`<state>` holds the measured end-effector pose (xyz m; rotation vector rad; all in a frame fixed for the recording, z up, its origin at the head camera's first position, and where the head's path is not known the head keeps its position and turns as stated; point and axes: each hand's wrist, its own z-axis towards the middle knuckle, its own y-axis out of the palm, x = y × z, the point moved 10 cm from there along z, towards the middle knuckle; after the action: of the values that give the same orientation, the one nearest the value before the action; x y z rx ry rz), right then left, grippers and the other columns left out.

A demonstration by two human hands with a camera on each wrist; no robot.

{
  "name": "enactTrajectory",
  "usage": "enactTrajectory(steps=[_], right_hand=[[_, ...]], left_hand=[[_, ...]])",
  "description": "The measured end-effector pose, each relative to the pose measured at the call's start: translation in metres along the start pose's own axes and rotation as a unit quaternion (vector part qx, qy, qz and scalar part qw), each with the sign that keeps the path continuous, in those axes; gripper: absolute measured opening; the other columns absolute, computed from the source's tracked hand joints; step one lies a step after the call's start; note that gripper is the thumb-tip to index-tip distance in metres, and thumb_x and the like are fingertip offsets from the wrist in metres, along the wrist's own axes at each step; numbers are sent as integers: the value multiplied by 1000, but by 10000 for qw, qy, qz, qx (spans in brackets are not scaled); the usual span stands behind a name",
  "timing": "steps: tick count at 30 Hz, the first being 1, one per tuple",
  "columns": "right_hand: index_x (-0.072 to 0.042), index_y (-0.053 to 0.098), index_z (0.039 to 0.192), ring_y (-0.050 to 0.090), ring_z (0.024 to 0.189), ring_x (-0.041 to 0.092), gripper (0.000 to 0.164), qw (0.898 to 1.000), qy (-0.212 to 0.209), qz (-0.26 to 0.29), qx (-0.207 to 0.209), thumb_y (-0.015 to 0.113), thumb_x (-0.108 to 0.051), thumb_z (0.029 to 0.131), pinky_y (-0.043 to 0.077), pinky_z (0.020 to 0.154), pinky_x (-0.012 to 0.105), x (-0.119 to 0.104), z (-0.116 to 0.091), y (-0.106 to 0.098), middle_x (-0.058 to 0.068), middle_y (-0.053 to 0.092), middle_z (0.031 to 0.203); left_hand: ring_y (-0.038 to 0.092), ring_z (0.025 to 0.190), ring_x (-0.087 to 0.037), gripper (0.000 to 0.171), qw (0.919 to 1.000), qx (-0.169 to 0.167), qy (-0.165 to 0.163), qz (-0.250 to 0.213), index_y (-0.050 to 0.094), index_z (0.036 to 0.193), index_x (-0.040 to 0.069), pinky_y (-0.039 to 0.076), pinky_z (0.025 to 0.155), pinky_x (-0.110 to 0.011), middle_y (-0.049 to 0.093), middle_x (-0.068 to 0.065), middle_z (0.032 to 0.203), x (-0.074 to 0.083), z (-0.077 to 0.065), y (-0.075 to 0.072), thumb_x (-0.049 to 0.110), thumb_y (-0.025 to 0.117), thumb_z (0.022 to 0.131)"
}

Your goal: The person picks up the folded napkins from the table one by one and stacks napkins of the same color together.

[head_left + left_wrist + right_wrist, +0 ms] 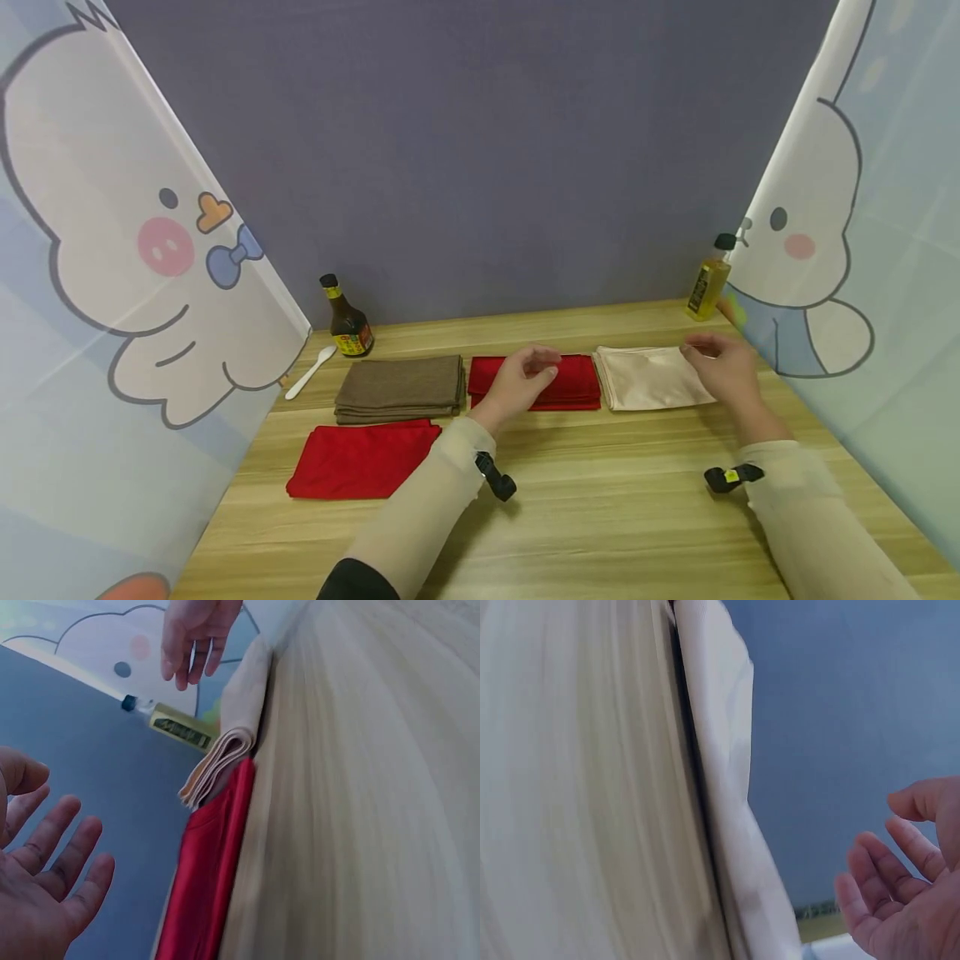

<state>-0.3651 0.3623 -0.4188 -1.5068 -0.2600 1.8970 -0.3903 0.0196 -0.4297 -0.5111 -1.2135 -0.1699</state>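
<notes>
My left hand point(517, 379) is hovering slack-fingered over the folded red cloth point(570, 383), and my right hand point(723, 367) is hanging loose and empty over the folded cream cloth point(648, 377) beside it. Both cloths are lying folded already, as is the brown one point(401, 387); the nearer red cloth point(360, 458) is looking less tidy, perhaps still needing a fold. My wrist cameras are blurring, cutting off most of each stack.

Three folded cloth stacks in a row across the counter point(600, 517), fourth cloth point(362, 460) at 8 o'clock, sauce bottle point(348, 321) at 11 o'clock, oil bottle point(709, 282) at 1 o'clock, spoon point(310, 372) left of sauce bottle.
</notes>
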Motion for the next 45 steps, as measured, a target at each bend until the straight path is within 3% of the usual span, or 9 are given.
enactTrajectory(steps=[5,8,13,19,27,32,40,45], right_hand=[[0,67,131,63,114,34,41,9990,-259,188,-300,64,-32,106,48,74,14,-24,-6,19,22,68,127],[1,64,134,62,118,43,43,9969,-404,404,-542,64,-32,106,49,76,14,-39,-9,33,24,65,131],[1,62,134,63,116,39,42,9927,-650,615,-811,65,-29,106,51,78,13,-64,-16,51,22,65,132],[2,62,132,65,113,33,37,9851,-957,901,-1113,66,-24,105,53,83,16,-92,-23,75,21,65,130],[-4,62,133,66,116,35,38,9756,-867,1170,-1643,70,-25,104,58,87,31,-108,-35,118,20,63,132],[-5,62,133,66,117,34,39,9703,-891,1208,-1899,73,-24,101,58,89,42,-123,-42,142,20,63,133],[-5,63,130,68,113,31,37,9585,-1078,1397,-2239,75,-20,99,59,90,44,-144,-49,172,10,67,127],[-10,64,130,68,112,28,36,9532,-1063,1455,-2429,76,-22,99,59,90,42,-149,-55,188,9,66,128]], left_hand=[[62,120,-19,30,9999,78,59,43,64,137,20,50,104,-43,65,-8,136,4,-11,-19,19,64,107],[62,121,-20,31,9997,123,144,130,63,138,18,48,106,-45,66,-6,134,5,-18,-29,18,64,107],[63,120,-18,30,9990,194,268,302,63,137,19,49,106,-44,66,-6,133,6,-31,-44,20,64,107],[62,121,-21,31,9974,416,395,429,62,137,14,48,107,-47,64,-16,136,10,-45,-67,16,64,107],[62,122,-26,34,9962,646,341,467,62,138,14,47,106,-51,65,-8,135,7,-70,-98,16,67,105],[60,126,-38,37,9945,905,389,356,60,139,5,46,107,-57,64,-13,136,6,-85,-120,10,68,104],[55,126,-53,36,9885,1357,256,622,57,139,-2,44,104,-64,61,-24,137,-4,-113,-151,2,64,104],[57,125,-47,40,9839,1566,265,821,56,141,1,46,102,-61,61,-18,138,-3,-130,-178,5,67,103]])
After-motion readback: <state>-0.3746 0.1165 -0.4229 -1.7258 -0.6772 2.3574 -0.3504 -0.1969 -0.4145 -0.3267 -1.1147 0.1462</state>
